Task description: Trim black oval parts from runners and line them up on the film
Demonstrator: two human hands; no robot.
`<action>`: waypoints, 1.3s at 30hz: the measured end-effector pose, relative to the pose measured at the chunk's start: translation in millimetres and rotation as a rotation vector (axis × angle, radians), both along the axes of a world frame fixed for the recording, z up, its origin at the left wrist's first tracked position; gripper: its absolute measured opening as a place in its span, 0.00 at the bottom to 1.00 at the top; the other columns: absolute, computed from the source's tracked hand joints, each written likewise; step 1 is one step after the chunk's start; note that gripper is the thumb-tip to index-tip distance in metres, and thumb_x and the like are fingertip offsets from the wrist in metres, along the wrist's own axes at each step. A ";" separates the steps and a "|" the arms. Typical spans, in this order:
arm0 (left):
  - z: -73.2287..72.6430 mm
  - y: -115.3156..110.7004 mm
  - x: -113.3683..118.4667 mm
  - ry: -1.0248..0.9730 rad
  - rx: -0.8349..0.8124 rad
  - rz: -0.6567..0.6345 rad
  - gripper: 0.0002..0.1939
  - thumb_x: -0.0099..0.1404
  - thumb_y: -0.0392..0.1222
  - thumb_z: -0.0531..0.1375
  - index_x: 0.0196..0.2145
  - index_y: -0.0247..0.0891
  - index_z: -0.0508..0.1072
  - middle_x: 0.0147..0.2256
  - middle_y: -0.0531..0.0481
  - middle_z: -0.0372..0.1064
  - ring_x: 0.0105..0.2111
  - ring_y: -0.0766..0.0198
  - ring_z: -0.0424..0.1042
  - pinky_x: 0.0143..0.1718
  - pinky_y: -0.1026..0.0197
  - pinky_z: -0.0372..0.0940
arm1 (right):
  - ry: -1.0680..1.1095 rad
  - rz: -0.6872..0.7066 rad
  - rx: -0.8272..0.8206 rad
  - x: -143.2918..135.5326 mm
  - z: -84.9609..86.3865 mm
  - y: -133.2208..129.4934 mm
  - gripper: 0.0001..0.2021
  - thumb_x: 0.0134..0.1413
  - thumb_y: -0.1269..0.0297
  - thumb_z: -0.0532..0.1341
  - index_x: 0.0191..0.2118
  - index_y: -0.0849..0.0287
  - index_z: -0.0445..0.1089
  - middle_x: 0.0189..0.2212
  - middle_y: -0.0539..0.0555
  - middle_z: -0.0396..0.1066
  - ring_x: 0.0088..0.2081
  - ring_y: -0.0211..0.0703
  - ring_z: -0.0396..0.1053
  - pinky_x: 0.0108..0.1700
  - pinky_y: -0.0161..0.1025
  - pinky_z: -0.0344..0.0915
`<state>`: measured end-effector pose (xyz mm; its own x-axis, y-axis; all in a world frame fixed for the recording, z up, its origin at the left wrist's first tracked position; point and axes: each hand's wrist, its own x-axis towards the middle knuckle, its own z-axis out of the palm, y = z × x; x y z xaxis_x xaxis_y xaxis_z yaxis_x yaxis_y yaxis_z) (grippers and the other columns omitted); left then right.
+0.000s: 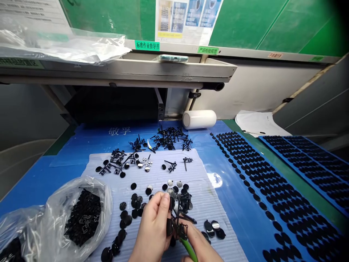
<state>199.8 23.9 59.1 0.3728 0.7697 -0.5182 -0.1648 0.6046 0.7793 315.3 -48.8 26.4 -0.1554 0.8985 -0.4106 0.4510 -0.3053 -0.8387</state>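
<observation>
My left hand point(153, 227) is closed, thumb and fingers pinching a black plastic sprue point(178, 216) that carries round discs. Beside it, my right hand point(200, 240) is wrapped around green-handled nippers point(189, 249). Their jaws meet the sprue and are partly hidden by it. Loose black discs point(125, 220) lie on the pale ribbed sheet point(215, 218) around both hands, some of them shiny. Further back on the sheet are branched sprues point(117, 162) with discs attached.
A pile of black sprues point(170, 138) sits at the back near a white cylinder point(200, 119). Clear bags point(105, 203) of black parts stand at the left. Rows of black discs point(261, 182) cover the right side. A shelf point(136, 71) with a phone point(173, 58) spans above.
</observation>
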 end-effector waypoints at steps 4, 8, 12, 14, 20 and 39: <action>-3.8 0.1 0.4 0.003 0.013 0.005 0.19 0.55 0.54 0.55 0.19 0.40 0.53 0.13 0.64 0.43 0.11 0.77 0.40 0.11 0.72 0.39 | -0.029 0.055 -0.002 5.1 -2.8 0.0 0.38 0.28 0.74 0.49 0.56 0.66 0.53 0.55 0.60 0.53 0.57 0.49 0.47 0.57 0.44 0.43; -8.8 -0.7 1.4 0.038 -0.011 0.006 0.20 0.53 0.56 0.55 0.19 0.40 0.52 0.12 0.64 0.43 0.10 0.78 0.40 0.10 0.71 0.36 | -0.050 0.070 -0.012 5.7 -2.4 -0.5 0.37 0.28 0.74 0.48 0.54 0.64 0.55 0.53 0.59 0.56 0.54 0.49 0.52 0.55 0.44 0.47; -12.5 -0.2 1.5 0.007 -0.058 0.014 0.19 0.54 0.55 0.55 0.19 0.40 0.53 0.11 0.65 0.44 0.07 0.79 0.38 0.08 0.71 0.33 | -0.117 0.043 0.066 2.1 -8.0 -0.8 0.28 0.32 0.74 0.48 0.46 0.61 0.63 0.39 0.57 0.68 0.42 0.47 0.62 0.47 0.41 0.57; -11.8 1.7 -0.3 -0.021 -0.089 0.038 0.18 0.55 0.54 0.55 0.20 0.41 0.53 0.11 0.66 0.44 0.07 0.79 0.38 0.08 0.72 0.33 | -0.129 0.023 0.097 1.3 -10.6 1.3 0.27 0.33 0.75 0.47 0.45 0.61 0.63 0.35 0.56 0.68 0.38 0.46 0.63 0.43 0.39 0.59; -12.3 10.5 -15.7 -0.130 -0.130 0.044 0.15 0.56 0.51 0.55 0.21 0.39 0.58 0.06 0.66 0.43 0.07 0.80 0.34 0.08 0.73 0.30 | -0.150 -0.084 0.085 7.6 -10.1 16.2 0.29 0.37 0.73 0.49 0.52 0.59 0.55 0.47 0.56 0.61 0.49 0.48 0.58 0.49 0.40 0.54; -28.6 16.7 -18.2 -0.270 -0.330 0.174 0.18 0.46 0.53 0.63 0.21 0.34 0.65 0.09 0.64 0.49 0.06 0.83 0.37 0.07 0.74 0.30 | 0.029 0.010 -0.006 5.6 -22.8 39.6 0.26 0.32 0.76 0.47 0.45 0.59 0.58 0.42 0.54 0.62 0.46 0.44 0.59 0.49 0.39 0.53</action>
